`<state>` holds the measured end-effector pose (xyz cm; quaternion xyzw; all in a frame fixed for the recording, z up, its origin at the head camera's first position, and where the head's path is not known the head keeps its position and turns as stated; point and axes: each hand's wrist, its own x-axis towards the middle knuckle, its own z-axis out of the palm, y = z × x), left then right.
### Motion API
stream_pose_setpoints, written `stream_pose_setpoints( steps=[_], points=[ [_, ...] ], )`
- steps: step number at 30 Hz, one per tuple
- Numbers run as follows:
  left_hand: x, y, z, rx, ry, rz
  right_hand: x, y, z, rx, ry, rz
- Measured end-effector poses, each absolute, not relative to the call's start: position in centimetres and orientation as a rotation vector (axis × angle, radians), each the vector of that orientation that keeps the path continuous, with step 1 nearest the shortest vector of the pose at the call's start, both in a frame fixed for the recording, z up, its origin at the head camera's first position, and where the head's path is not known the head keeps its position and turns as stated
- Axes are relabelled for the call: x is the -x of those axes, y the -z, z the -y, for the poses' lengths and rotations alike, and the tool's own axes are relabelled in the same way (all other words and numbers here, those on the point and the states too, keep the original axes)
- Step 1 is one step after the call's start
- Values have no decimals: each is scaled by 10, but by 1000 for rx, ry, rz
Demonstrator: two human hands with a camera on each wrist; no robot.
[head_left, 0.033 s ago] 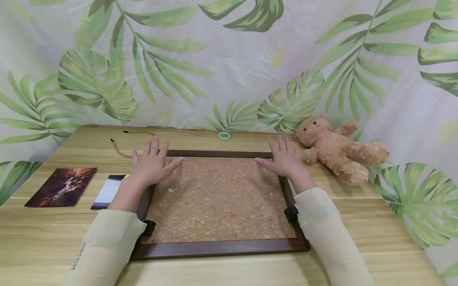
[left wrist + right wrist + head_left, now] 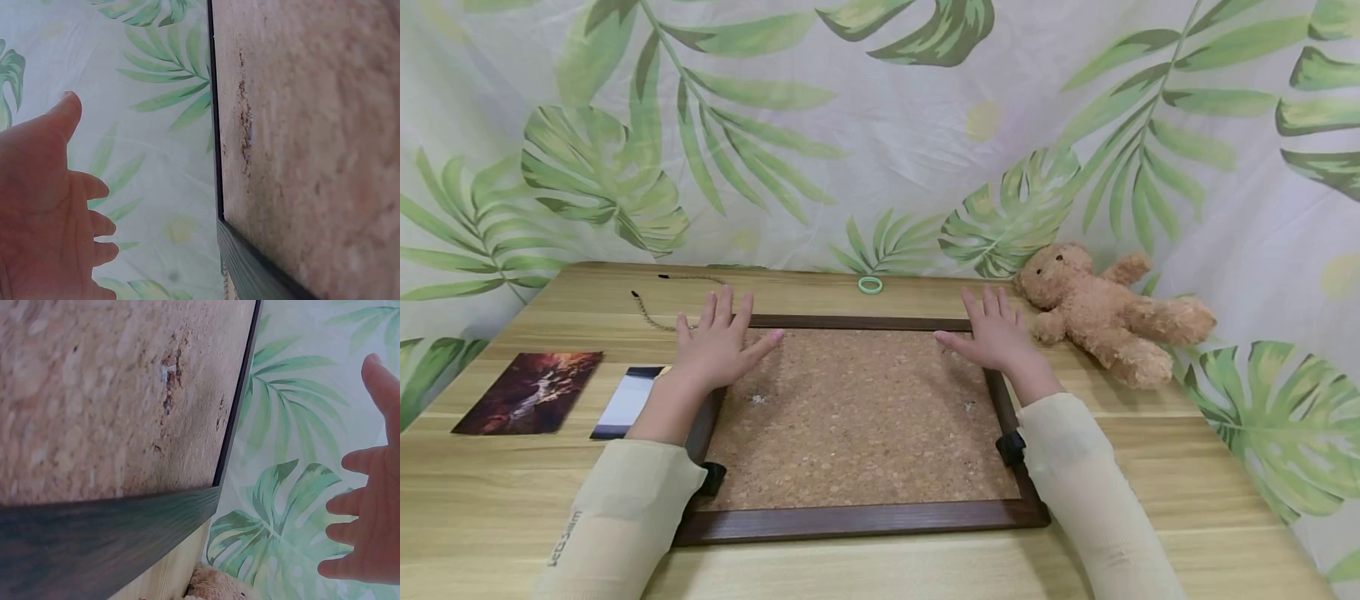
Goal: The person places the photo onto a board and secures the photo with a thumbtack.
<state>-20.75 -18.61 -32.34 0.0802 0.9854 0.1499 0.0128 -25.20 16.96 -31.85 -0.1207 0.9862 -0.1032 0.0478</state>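
A cork board (image 2: 865,425) in a dark brown wooden frame (image 2: 865,523) lies flat on the table. Over its far left corner my left hand (image 2: 715,342) hovers with fingers spread and nothing held. My right hand (image 2: 996,333) does likewise over the far right corner. Both wrist views show the left palm (image 2: 44,206) and the right palm (image 2: 378,519) raised off the board, fingers apart and extended. Worn patches (image 2: 169,375) with pale bits mark the cork. Black wrist devices, one of them the left one (image 2: 713,477), sit at the sleeve cuffs.
Left of the board lie a dark red picture card (image 2: 531,393) and a white-and-navy card (image 2: 628,404), partly behind my left arm. A thin cord (image 2: 647,315) and a green ring (image 2: 870,286) lie at the back. A teddy bear (image 2: 1086,304) lies at the right, near the leaf-patterned curtain (image 2: 895,150).
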Motion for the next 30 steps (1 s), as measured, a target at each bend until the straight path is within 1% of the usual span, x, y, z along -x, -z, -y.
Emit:
stream_pose_setpoints(
  steps=[9,18,24,30],
  points=[
    [207,325,188,-249,-477,-3079,253,318,-169,372,310,-3009],
    [205,316,196,-275,-527,-3058,246,305,-171,403,388,-2997],
    [199,319,224,-238,-582,-3081,238,299,-189,477,434,-3024],
    [182,327,264,-178,-763,-3085,230,300,-222,546,604,-3031]
  ],
)
